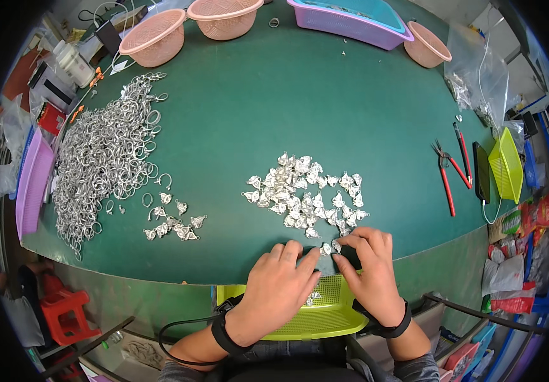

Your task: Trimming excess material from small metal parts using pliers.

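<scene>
At the table's near edge, my right hand [373, 274] pinches a small silver charm [337, 246] between thumb and forefinger. Another silver charm [325, 249] lies just left of it, by the forefinger tip of my left hand [279, 280]. The left fingers are bent, with thumb and forefinger apart and nothing seen between them. Just beyond both hands spreads a loose pile of similar charms [297, 191]. Below the table edge, under my hands, is a yellow-green basket [316, 325] with a few silver pieces in it.
A big heap of silver rings [106, 159] covers the table's left, with a smaller charm cluster [171, 227] beside it. Red-handled pliers [447, 181], a phone [481, 172] and a green basket [507, 167] are at right. Pink baskets [153, 39] and a purple basket [363, 32] line the far edge.
</scene>
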A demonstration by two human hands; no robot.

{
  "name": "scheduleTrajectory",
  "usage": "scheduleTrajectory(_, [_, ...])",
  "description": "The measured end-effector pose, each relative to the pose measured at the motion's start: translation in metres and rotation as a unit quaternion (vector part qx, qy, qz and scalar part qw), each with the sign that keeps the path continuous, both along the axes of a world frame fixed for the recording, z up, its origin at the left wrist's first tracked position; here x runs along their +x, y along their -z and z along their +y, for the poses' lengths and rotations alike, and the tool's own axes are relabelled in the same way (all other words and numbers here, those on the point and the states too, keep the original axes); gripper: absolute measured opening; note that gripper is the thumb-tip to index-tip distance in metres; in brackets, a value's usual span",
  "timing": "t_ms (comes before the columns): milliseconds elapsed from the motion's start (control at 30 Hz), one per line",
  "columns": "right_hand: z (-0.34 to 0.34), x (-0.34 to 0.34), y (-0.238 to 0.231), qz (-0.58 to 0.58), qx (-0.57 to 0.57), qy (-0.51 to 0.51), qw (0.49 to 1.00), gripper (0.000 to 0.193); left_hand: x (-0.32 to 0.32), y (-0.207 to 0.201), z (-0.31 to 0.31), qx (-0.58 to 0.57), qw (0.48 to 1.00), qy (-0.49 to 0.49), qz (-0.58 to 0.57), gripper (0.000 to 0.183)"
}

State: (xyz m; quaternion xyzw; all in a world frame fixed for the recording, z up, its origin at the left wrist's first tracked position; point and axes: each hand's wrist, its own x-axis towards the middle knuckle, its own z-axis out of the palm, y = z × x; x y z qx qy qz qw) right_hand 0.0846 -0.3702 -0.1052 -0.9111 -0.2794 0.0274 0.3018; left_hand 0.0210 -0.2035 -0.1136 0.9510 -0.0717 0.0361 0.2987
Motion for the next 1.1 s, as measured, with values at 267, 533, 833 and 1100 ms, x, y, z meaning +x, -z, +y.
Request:
scheduleTrajectory(267, [-0.009, -0.001, -0.004, 0.052, 0.103, 0.028, 0.993, 0.010, 0.004, 0.002, -0.006, -0.005, 0.999, -0.022, -0.038, 0.032])
scheduleTrajectory(533, [-0.022, 0.016, -0.039, 0.266, 0.087, -0.065, 0.958, 0.007, 0.006, 0.001, -0.002, -0.007, 0.999, -0.006, -0.036, 0.033])
scheduleTrajectory(833, [0.019, 0.157, -0.114, 0.260, 0.474, 0.049, 0.840, 0.040, -0.001, 0.010, -0.005, -0.013, 0.999, -0.005, -0.043, 0.032])
scheduleTrajectory(1100, [-0.006, 0.071, -0.042, 0.152, 0.052, -0.054, 0.985, 0.022, -0.005, 0.010, 0.003, -0.016, 0.999, 0.017, -0.046, 0.027])
